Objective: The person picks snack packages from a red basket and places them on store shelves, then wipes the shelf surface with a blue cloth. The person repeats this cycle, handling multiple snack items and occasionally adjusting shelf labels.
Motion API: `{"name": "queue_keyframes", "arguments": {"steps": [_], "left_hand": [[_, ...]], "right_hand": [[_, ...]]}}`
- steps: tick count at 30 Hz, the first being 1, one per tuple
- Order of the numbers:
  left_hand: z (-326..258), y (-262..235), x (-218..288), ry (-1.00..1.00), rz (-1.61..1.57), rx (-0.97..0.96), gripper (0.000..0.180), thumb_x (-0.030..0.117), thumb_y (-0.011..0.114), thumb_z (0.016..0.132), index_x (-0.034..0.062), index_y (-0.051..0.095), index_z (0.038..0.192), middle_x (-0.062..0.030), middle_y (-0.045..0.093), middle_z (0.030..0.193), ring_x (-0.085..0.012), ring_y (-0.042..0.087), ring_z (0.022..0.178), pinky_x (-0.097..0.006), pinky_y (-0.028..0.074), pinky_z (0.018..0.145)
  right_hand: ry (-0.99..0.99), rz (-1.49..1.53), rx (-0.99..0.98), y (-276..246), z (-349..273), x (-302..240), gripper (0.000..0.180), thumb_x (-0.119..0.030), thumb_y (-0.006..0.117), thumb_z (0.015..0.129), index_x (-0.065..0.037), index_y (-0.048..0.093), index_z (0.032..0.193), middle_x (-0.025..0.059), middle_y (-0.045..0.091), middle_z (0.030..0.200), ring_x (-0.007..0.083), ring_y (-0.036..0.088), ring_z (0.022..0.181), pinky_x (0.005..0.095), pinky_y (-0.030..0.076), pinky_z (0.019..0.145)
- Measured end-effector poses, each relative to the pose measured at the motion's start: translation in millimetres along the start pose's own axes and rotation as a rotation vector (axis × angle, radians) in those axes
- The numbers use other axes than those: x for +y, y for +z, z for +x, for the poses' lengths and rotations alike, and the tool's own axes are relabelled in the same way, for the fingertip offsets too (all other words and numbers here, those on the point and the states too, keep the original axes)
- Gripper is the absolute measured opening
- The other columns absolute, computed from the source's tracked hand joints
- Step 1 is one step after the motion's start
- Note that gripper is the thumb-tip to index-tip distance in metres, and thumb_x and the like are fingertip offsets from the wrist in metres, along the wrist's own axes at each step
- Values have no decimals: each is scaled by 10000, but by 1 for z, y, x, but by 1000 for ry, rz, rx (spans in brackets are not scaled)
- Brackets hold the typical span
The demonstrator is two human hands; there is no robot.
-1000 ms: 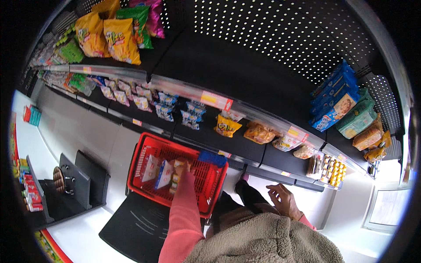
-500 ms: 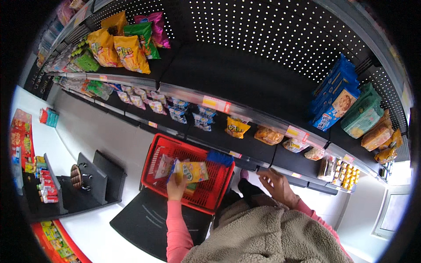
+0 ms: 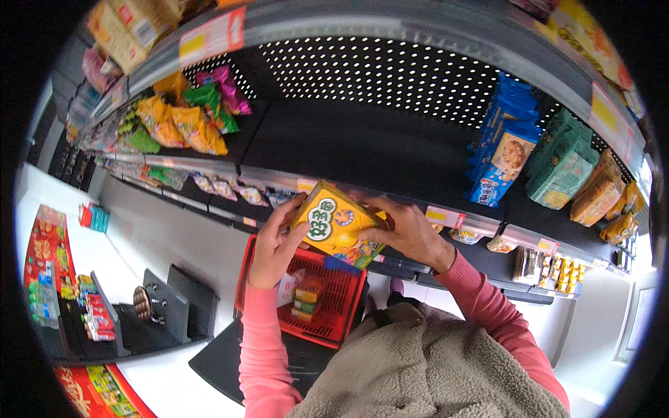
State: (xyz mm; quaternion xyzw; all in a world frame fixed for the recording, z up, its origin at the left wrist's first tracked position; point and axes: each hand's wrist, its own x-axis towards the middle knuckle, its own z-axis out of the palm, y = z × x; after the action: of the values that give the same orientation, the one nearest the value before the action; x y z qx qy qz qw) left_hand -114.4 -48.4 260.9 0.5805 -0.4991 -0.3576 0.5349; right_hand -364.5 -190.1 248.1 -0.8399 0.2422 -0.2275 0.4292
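Note:
A yellow snack box with green and orange print is held up in front of a dark store shelf. My left hand grips its left side and my right hand grips its right side. Below the box a red shopping basket sits on a black stand and holds several small packets. Pink sleeves cover both my forearms, and a beige fleece garment fills the lower middle.
Yellow, green and pink snack bags lie on the shelf at left. Blue cookie packs and green packs stand at right. A lower shelf holds small packets. A low display rack stands on the white floor at left.
The yellow box has come up out of the basket to shelf height. My right hand has joined the left on it, and the view has tilted upward toward the shelf.

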Motion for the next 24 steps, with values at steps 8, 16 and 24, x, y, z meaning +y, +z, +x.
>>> {"name": "queue_keyframes", "arguments": {"steps": [8,16,24], "left_hand": [[111,68,-1,209,-206,-6,598,86,654,1026,36,400,1565,-142,631,1361,-181,622,1224,-330,572,950],[193,126,-35,173,120,-55,549,136,696,1008,-5,480,1492,-161,629,1371,-213,669,1165,-349,619,903],[231,143,-48,203,174,-23,542,199,674,1031,66,473,1517,-167,586,1442,-271,605,1291,-394,592,985]], "right_hand": [[76,413,423,-36,19,48,538,-241,779,964,32,575,1379,82,714,1141,95,665,962,259,568,795],[82,148,744,-61,65,105,421,-175,740,992,4,617,1353,84,723,1146,89,635,888,260,551,733],[111,62,887,-62,110,159,374,-211,764,973,-18,664,1277,80,723,1089,107,635,819,282,536,684]]}}
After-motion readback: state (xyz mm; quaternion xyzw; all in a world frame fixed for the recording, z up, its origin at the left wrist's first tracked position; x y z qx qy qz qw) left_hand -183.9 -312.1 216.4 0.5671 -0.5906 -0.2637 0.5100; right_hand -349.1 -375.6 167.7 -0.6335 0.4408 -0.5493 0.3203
